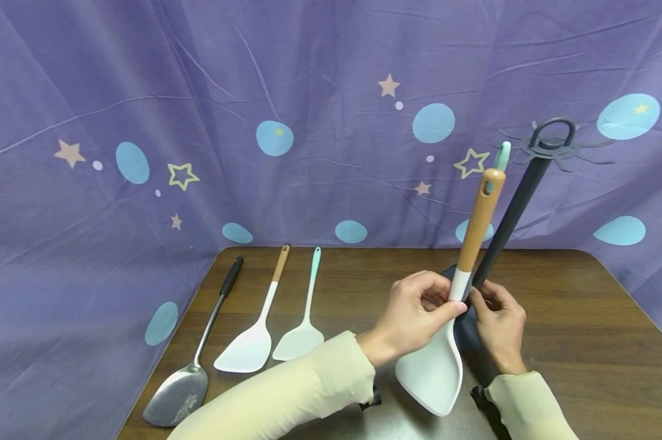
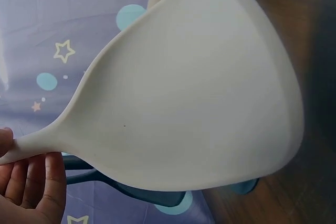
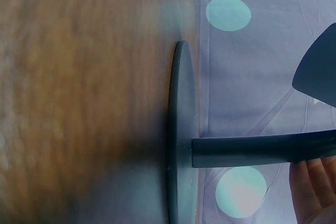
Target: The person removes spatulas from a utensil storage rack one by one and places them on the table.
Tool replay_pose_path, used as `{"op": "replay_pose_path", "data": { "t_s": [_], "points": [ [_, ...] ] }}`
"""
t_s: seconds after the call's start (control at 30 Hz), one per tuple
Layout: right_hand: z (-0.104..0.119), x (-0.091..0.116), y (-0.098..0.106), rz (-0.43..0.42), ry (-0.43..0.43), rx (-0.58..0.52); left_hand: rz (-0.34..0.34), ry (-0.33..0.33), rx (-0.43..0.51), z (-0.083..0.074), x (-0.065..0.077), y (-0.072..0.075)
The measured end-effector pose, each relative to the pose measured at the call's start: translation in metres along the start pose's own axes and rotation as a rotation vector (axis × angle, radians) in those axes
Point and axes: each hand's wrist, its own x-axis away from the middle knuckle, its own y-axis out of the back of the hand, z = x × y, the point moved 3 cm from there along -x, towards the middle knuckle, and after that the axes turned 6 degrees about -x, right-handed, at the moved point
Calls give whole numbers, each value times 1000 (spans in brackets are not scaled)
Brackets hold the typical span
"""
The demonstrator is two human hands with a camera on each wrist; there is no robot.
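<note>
In the head view my left hand [image 1: 413,315] pinches the white neck of a wooden-handled spatula [image 1: 432,373], its handle up and blade down. The white blade fills much of the left wrist view. My right hand [image 1: 500,324] grips the lower pole of a black utensil stand [image 1: 515,214] with a ring of hooks and a loop on top. The stand's round base [image 3: 182,103] shows against the tabletop in the right wrist view. Behind the white spatula is a dark spatula [image 3: 320,72] with a mint handle tip [image 1: 504,156] near the hooks; whether it hangs there I cannot tell.
To the left on the wooden table [image 1: 358,269] lie a metal wok spatula [image 1: 177,394] with a black handle, a white wooden-handled spatula [image 1: 245,348] and a smaller mint-handled one [image 1: 299,341]. A purple patterned curtain [image 1: 331,183] hangs behind the table.
</note>
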Motion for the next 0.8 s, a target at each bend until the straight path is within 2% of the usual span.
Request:
{"op": "replay_pose_path", "data": {
  "t_s": [0.23,0.47,0.8],
  "points": [
    [4,-1,-1,-3,-7,-6,11,14,-9,6,7,4],
    [36,2,-2,4,15,-1,42,68,-35,11,15,10],
    [40,3,-2,6,3,21,47,84,-95,13,21,25]
  ]
}}
